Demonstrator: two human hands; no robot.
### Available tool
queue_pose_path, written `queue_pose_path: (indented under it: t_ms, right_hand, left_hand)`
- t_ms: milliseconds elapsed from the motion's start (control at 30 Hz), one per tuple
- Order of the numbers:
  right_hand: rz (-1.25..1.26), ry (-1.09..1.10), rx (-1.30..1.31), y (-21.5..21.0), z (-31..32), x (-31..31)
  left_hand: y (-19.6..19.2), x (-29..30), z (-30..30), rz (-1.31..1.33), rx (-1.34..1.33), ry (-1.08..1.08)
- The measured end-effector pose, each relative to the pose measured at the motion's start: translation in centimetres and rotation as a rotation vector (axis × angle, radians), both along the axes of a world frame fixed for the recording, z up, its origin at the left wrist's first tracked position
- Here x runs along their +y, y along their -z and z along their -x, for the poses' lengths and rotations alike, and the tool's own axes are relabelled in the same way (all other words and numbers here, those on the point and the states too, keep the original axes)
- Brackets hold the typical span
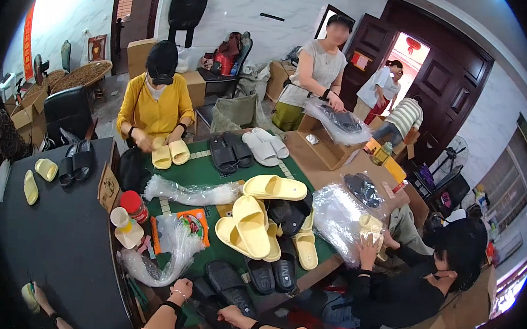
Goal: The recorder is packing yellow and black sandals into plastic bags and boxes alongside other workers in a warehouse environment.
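Note:
My left hand (182,288) is closed, its fingers curled beside a black slipper (205,295) at the table's near edge; what it grips is too small to make out. My right hand (230,314) has its fingers pinched at the near side of the same black slippers, and what they hold is hidden. Just beyond lie a larger black slide (229,283) and another black pair (273,275). A heap of yellow slippers (251,227) rises ahead. Left of it sit a bundle of clear plastic ties (173,261) and a second tie bundle (192,191).
A red-lidded jar (133,205) and paper cup (120,217) stand left on the green tabletop (200,165). Across, a person in yellow (155,106) handles yellow slippers. To my right, a person in black (388,293) holds slippers by clear bags (336,214). Another stands behind an open carton (331,147).

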State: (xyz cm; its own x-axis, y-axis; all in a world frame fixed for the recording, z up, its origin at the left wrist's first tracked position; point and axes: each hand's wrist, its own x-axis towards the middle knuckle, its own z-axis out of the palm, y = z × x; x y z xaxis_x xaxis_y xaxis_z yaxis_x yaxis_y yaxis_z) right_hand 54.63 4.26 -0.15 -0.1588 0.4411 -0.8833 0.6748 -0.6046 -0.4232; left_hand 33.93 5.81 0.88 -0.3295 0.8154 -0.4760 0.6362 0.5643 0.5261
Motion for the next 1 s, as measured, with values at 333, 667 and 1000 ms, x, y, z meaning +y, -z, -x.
queue_pose_path:
  t_ms: [333, 667, 1000]
  right_hand:
    - [0.055, 0.413, 0.441, 1.8, 7.5, -1.2]
    - [-0.019, 0.334, 0.311, 3.8, 6.5, -0.5]
    - [-0.517, 0.353, 0.067, -2.3, -1.1, 0.1]
  left_hand:
    - [-0.4, 0.2, -0.3, 0.206, 0.129, 0.139]
    - [0.8, 1.9, -0.3, -0.02, -0.078, -0.113]
    - [4.4, 3.3, -0.5, -0.663, -0.52, -0.355]
